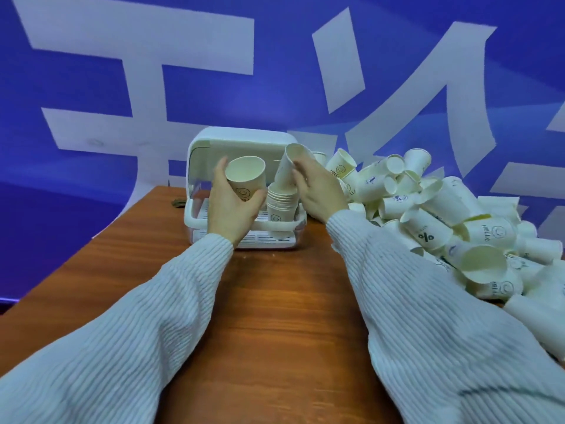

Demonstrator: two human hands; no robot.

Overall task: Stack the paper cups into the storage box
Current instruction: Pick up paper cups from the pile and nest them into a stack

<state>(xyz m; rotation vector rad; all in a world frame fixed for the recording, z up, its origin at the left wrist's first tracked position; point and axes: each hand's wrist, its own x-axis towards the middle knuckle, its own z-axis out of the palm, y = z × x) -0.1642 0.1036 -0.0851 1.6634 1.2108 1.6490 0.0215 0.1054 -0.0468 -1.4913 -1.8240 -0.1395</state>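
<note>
Table (122, 255) of brown wood is seen at the left, and at its far end a white storage box (241, 142) is stood with its lid raised, so that the tray inside can be reached from the front. A single paper cup (246, 175) is gripped in the left hand (234, 206), fingers and thumb curled round its wall; it is held mouth up over the box, probably so that it can be dropped onto a pile when needed. Just to its right a stack of cups (282, 206) is stood upright in the tray. A second cup (290, 166) is held tilted above that stack by the right hand (318, 191), the fingers wrapped round its side and its base pointed down toward the stack, apparently to be nested there. Farther right a loose heap of cups (443, 215) is piled on the table, near the right arm, presumably for easy picking.
</note>
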